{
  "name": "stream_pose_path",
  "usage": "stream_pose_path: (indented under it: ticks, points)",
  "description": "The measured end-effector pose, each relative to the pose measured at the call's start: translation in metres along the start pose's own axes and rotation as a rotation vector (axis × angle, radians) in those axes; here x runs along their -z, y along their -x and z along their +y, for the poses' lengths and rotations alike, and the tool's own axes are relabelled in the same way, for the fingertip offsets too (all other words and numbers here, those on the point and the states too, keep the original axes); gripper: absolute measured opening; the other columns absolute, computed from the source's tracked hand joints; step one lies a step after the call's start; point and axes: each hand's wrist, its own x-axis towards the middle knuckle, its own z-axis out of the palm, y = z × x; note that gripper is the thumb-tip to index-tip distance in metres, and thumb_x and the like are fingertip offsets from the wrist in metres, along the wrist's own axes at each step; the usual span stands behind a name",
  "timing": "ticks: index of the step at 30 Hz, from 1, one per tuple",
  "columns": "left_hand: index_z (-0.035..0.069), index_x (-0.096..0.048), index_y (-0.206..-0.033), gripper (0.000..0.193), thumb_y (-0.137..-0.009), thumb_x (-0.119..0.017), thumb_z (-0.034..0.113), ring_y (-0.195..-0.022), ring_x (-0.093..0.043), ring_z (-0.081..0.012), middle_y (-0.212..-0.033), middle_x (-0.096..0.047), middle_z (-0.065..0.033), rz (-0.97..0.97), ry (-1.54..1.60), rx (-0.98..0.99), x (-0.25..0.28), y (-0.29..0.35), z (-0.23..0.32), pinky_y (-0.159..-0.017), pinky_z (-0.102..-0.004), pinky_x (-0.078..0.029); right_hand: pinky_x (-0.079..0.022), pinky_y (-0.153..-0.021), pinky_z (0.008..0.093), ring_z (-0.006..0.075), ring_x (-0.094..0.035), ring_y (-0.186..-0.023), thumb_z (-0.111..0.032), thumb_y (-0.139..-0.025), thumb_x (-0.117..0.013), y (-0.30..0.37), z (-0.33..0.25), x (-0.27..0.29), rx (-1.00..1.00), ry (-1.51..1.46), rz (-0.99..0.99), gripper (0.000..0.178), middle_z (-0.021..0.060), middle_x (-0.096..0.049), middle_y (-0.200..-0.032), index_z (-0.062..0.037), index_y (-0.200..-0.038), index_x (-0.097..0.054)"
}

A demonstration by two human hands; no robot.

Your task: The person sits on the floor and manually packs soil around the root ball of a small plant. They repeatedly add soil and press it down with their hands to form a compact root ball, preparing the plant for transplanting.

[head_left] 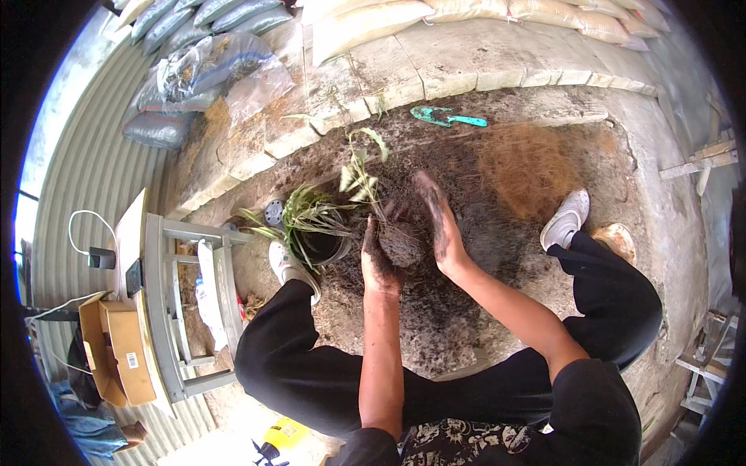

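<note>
Cradling root ball [404, 247] of leafy plant [359, 180] over dark soil [486, 233]: our left hand [380, 260] curls fingers round it! Our right hand [440, 225] stands just beside, palm inward, fingers straight, gripping nothing.

Bright daylight fills the scene, strongest at the upper left of the frame, where the edge beside the corrugated wall [85, 155] glows white with a blue fringe. Glare bleaches the pale sacks [373, 23] at the top and the floor [221, 415] at lower left. The black trousers [303, 373] and dark soil [435, 318] lose detail. Fisheye distortion bows the stone ledge [451, 81], and black vignetting swallows the corners. Fine texture looks soft.
</note>
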Motion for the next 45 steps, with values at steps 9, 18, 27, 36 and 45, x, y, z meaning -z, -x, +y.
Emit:
stream_pose_path:
  ticks: [9, 18, 27, 36, 45]
  points:
    - [0.012, -0.03, -0.147, 0.053, -0.103, -0.034, 0.041, -0.122, -0.047, -0.0211, -0.139, -0.044, -0.0074, 0.33, -0.672, -0.291, 0.029, -0.008, -0.041, -0.104, -0.0365, -0.035, -0.026, -0.037, 0.0288, 0.0043, -0.033, -0.041, -0.036, -0.098, -0.047, 0.024, 0.027, 0.01, -0.421, -0.047, 0.228, 0.038, -0.0087, -0.036, -0.054, -0.007, -0.074, -0.056]
    - [0.007, -0.024, -0.148, 0.085, -0.092, -0.016, 0.07, -0.136, -0.031, -0.0308, -0.149, -0.031, -0.0163, 0.174, -0.646, -0.226, 0.001, 0.002, -0.031, -0.113, -0.0409, -0.02, -0.041, -0.077, 0.0336, 0.0151, -0.05, -0.087, -0.034, -0.1, -0.042, 0.022, 0.049, 0.028, -0.537, -0.28, 0.286, 0.032, 0.0052, -0.052, -0.102, -0.0042, -0.105, -0.054]
    - [0.0, -0.06, -0.118, 0.052, -0.092, -0.056, 0.045, -0.102, -0.057, -0.0182, -0.111, -0.064, -0.0089, 0.126, -1.047, -0.298, -0.028, 0.024, 0.024, -0.093, -0.0333, -0.042, -0.028, -0.11, 0.0369, 0.0202, -0.041, -0.127, -0.041, -0.102, -0.031, -0.004, -0.019, 0.019, -0.715, -0.33, 0.105, 0.051, 0.0101, -0.045, -0.138, -0.0046, -0.135, -0.042]
    - [-0.002, -0.067, -0.103, 0.034, -0.079, -0.078, 0.018, -0.084, -0.062, -0.015, -0.094, -0.069, -0.0057, 0.223, -1.194, -0.245, -0.029, 0.026, 0.025, -0.08, -0.0287, -0.047, -0.029, -0.111, 0.0396, 0.0205, -0.038, -0.132, -0.05, -0.1, -0.033, -0.002, -0.007, 0.02, -0.669, -0.122, 0.014, 0.059, 0.0101, -0.04, -0.143, -0.0066, -0.14, -0.039]
    - [-0.002, -0.066, -0.089, 0.024, -0.08, -0.078, 0.017, -0.071, -0.057, -0.0099, -0.08, -0.067, -0.0023, 0.367, -1.09, -0.454, -0.012, 0.023, 0.034, -0.069, -0.0256, -0.046, -0.018, -0.115, 0.039, 0.0238, -0.024, -0.14, -0.05, -0.1, -0.029, -0.008, -0.001, 0.037, -0.771, -0.141, -0.11, 0.064, 0.0117, -0.024, -0.153, -0.0066, -0.147, -0.025]
